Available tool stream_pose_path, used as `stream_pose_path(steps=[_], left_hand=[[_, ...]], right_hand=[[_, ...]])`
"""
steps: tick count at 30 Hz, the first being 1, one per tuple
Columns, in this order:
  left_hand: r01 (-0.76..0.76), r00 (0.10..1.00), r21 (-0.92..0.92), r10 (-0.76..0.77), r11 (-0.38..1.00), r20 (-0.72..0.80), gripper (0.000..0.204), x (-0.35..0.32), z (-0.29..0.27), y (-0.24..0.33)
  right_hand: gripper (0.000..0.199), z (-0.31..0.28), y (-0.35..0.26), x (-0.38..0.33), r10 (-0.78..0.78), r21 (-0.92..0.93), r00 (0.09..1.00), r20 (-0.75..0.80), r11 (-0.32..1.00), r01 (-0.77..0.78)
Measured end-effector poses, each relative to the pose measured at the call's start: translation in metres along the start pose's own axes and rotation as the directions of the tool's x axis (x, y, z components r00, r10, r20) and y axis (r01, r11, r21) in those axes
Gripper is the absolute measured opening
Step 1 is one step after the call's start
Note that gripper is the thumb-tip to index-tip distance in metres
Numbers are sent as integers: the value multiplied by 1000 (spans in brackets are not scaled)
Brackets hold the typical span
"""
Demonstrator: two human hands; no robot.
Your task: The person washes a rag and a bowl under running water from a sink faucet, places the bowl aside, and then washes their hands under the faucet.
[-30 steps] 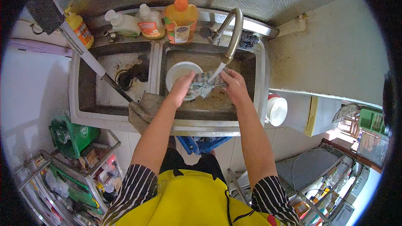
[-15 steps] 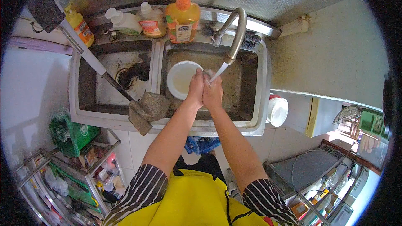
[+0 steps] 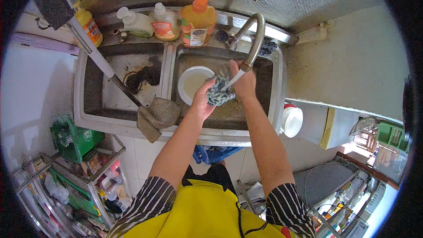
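Over the right basin of the sink (image 3: 275,105), my left hand (image 3: 203,99) is closed on a wet, crumpled grey-green cloth (image 3: 219,93), thumb on top. My right hand (image 3: 243,81) is at the cloth's right side, thumb raised and gripping its edge; some fingers are blurred or hidden. A stream of water from the curved metal faucet (image 3: 257,39) falls on the cloth between my hands. Behind my left hand, a round white bowl (image 3: 181,83) with cloudy liquid stands in the basin.
Along the sink's back stand an orange-capped bottle (image 3: 198,17), two pump bottles (image 3: 165,22) and a yellow bottle (image 3: 88,24). A long-handled tool (image 3: 99,61) slants across the left basin, near a grey-brown cloth (image 3: 161,114) on the front rim. A white bucket (image 3: 291,121) is at right.
My hands were pressed together under the water; now they are apart, the right one farther right and up, and the cloth shows opened out between them.
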State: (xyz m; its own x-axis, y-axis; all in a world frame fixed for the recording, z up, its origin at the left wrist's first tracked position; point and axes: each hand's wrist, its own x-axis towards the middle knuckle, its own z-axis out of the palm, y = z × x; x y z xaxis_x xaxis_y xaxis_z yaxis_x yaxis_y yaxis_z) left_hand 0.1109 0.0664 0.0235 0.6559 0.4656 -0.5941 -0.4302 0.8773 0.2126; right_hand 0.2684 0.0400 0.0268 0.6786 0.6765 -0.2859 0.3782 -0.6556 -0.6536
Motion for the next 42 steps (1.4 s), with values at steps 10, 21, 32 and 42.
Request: stream_pose_path(steps=[10, 21, 32, 42], left_hand=[[-21, 992, -9, 19, 1000, -121, 25, -25, 20, 36], [126, 982, 124, -142, 984, 127, 30, -41, 4, 61], [68, 966, 57, -52, 996, -253, 36, -11, 13, 16], [89, 962, 254, -17, 963, -272, 37, 5, -9, -9]], right_hand=[[28, -5, -61, 52, -483, -326, 852, -203, 853, 407], [37, -25, -65, -49, 136, 665, 759, 637, 401, -630], [26, 28, -33, -97, -455, -125, 887, -77, 887, 445], [34, 45, -16, -77, -180, 6, 981, 76, 984, 180]])
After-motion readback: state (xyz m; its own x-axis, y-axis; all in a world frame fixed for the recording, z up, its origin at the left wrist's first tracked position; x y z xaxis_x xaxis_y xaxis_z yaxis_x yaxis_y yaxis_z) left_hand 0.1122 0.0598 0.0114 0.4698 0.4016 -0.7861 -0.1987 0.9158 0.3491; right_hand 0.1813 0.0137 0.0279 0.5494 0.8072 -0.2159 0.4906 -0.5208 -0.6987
